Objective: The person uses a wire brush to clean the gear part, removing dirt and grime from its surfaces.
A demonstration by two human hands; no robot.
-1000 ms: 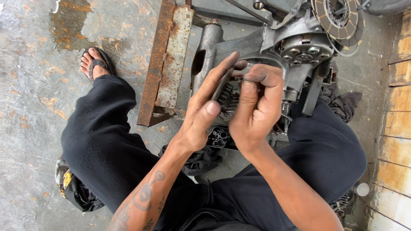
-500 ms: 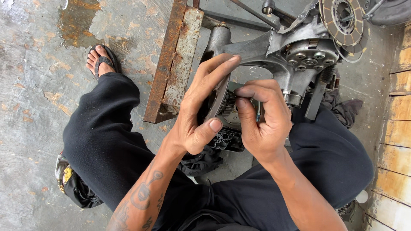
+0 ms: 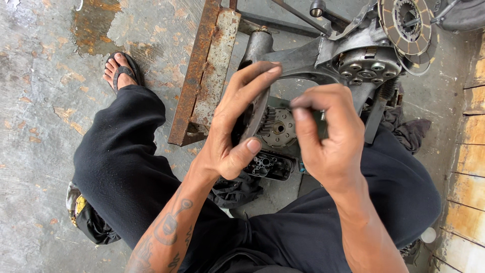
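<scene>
L hand [image 3: 230, 136]: fingers spread long, thumb hooked under, clamped on the edge of a dark round disc-shaped part [image 3: 256, 119], held on edge above my lap, tilted a little. Its face is turned away from me, so I can't tell more than round, dark, greasy.

R hand [image 3: 331, 136]: fingers curled in tight, tips pinched together near the disc's right side. Looks like sth small is between thumb and forefinger, but it's hidden by the knuckles; can't tell what, or whether anything is there at all.

Below/behind the hands, on the floor btw my knees: a small toothed gear w/ holed plate [image 3: 278, 126], and a black cast piece w/ bores [image 3: 268, 166] just beside a dark rag [image 3: 235, 189]. Engine case [image 3: 328, 55] lies across the top, w/ a bolted round cover [image 3: 366, 68] and a friction plate ring [image 3: 406, 25] at far right. Rusty angle iron [image 3: 202, 76] to the left, near my sandalled foot [image 3: 118, 71].

Notes on doing this well (judgement):
- Keep L grip on the rim only; greasy faces slip.
- Hold the disc steady, let R do the fine work; don't move both.
- Work low over the lap: anything dropped from the pinch would be hard to find among the rag and parts.
- Tilt the disc toward me; the near face is not visible as held.
</scene>
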